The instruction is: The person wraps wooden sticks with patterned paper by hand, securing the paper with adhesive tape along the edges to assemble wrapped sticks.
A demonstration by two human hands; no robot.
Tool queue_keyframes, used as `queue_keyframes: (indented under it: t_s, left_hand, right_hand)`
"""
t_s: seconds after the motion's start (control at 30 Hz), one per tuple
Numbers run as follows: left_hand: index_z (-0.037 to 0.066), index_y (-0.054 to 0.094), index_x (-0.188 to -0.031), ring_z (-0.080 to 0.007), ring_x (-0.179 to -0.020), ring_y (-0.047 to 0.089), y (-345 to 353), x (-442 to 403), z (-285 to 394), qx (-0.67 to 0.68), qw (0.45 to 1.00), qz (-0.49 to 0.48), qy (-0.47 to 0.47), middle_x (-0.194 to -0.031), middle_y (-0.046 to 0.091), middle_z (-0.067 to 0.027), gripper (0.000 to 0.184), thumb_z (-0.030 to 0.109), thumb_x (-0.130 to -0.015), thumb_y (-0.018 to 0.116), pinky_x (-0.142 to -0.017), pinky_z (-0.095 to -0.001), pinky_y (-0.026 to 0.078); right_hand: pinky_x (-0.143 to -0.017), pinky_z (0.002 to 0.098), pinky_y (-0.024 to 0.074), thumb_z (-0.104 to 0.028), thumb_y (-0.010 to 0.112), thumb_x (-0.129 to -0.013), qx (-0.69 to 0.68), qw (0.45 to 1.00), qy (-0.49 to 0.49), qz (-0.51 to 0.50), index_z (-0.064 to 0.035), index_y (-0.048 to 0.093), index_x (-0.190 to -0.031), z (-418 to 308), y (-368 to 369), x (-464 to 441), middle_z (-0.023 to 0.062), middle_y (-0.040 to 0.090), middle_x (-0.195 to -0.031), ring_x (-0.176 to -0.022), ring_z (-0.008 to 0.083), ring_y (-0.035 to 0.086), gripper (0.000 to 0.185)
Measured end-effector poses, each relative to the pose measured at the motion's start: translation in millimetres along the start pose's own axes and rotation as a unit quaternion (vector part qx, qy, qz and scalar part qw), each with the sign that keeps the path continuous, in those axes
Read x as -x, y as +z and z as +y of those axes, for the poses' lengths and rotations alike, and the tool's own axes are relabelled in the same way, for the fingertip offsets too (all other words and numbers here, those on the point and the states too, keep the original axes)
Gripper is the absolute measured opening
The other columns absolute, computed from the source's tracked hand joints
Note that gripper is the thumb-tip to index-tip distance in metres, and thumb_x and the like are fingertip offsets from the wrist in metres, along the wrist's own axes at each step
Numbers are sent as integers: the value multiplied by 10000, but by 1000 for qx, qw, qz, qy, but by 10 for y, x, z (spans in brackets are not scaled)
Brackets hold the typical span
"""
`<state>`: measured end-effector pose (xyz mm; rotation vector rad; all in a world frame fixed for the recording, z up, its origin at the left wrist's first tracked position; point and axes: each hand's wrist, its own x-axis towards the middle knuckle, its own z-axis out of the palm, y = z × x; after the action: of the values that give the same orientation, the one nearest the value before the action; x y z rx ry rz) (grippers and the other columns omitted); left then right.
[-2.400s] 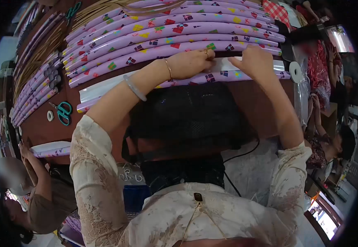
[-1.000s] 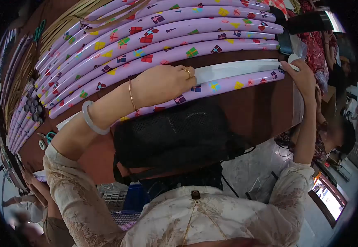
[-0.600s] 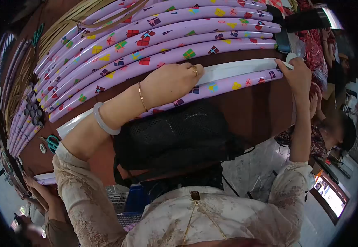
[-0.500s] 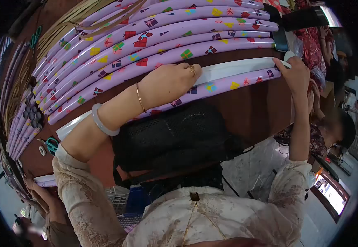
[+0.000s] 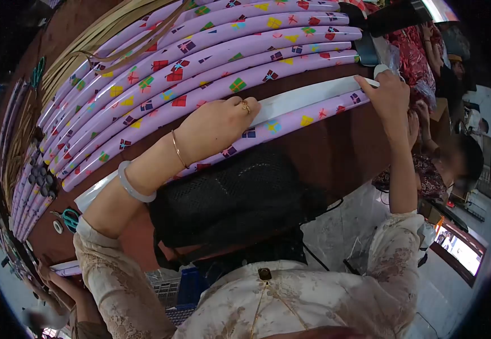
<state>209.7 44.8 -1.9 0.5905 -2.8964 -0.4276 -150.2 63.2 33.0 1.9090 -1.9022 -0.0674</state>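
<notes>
A long lilac roll of gift-print paper (image 5: 307,120) lies across the brown table, its white edge strip (image 5: 307,97) turned up. My left hand (image 5: 217,129), fingers curled, grips the paper near the roll's middle; its fingertips are hidden. At the roll's right end, my right hand (image 5: 390,101) is closed around a white tape roll (image 5: 380,70), mostly covered by the fingers. A short white piece shows beside its thumb, at the end of the strip. Behind lie several finished-looking lilac rolls (image 5: 223,90) side by side.
A black mesh bag (image 5: 231,198) stands at the near table edge. To the left are teal scissors (image 5: 70,220), a small white ring (image 5: 58,226) and a bundle of rolls (image 5: 33,189). Brown strips (image 5: 93,56) lie at the back left. Other people (image 5: 457,161) are at the right and lower left.
My right hand has moved from the paper to the roll's right end and taken the tape roll off the table. My left hand has shifted left along the paper. The view has turned slightly.
</notes>
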Motion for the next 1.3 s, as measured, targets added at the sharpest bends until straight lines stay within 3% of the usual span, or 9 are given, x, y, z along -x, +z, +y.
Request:
queue_keyframes:
  t_s: [0.07,0.2,0.27,0.47,0.93,1.0,1.07,1.17,1.3]
  left_hand:
    - [-13,435,-1002,-235,-740,574,-2,-8,7,25,999,27,-1,-794,519,-104,255,60,-771,518,-598,-337,512]
    - [-15,436,-1001,-233,-740,573,-13,-6,15,11,999,37,5,-785,517,-100,254,62,-773,517,-596,-334,511]
    - [-12,492,-1127,-200,-806,553,17,4,-5,-13,1000,13,12,-894,465,-92,352,47,-781,500,-576,-295,519]
    - [-12,492,-1128,-208,-810,554,7,0,-1,-11,999,-33,-18,-898,466,-89,355,48,-778,500,-598,-296,521]
    - [-5,530,-1091,-216,-848,553,-49,-42,14,-9,1000,6,10,-945,484,-100,312,46,-784,504,-671,-310,507]
    - [-3,534,-1086,-219,-859,553,-12,-69,0,-10,1000,9,17,-963,489,-105,310,42,-781,504,-691,-313,502]
    - [-6,538,-944,-201,-801,572,39,-113,-4,-13,996,72,44,-971,504,-94,194,67,-765,518,-649,-303,510]
    - [3,541,-1085,-229,-909,550,22,-213,42,-7,1000,20,19,-1029,505,-104,324,31,-764,502,-725,-328,488]
    - [6,544,-1084,-230,-903,554,21,-347,48,-39,999,17,33,-1025,508,-103,323,30,-765,497,-733,-333,487]
  right_hand:
    - [-614,388,440,-533,593,-737,6,1000,-6,12,-8,637,-665,-21,7,13,95,598,-701,-647,266,593,531]
    - [-615,385,442,-453,624,-742,45,999,-9,5,-14,614,-699,-103,-66,-1,84,595,-744,-687,266,593,441]
    - [-650,390,431,-472,610,-745,52,999,-5,-2,-16,620,-714,-124,-59,1,82,600,-771,-716,261,592,457]
    - [-704,401,417,-517,577,-747,103,994,8,-27,-25,637,-748,-206,-50,-19,77,608,-824,-764,252,597,495]
    - [-730,417,417,-483,576,-761,98,995,15,-22,-51,641,-825,-225,28,-3,65,611,-867,-816,244,593,442]
    - [-666,381,394,-491,629,-719,126,992,-6,5,-86,648,-806,-209,55,1,11,592,-791,-751,184,577,414]
    - [-661,380,394,-482,639,-712,111,994,-2,2,-88,648,-800,-214,53,1,8,590,-785,-742,185,578,404]
    - [-660,380,397,-462,658,-702,101,995,5,-1,-89,646,-791,-225,57,4,9,586,-778,-728,188,580,384]
    - [-652,409,407,-411,639,-734,73,997,18,-36,-65,627,-801,-240,7,-6,46,589,-806,-776,228,589,353]
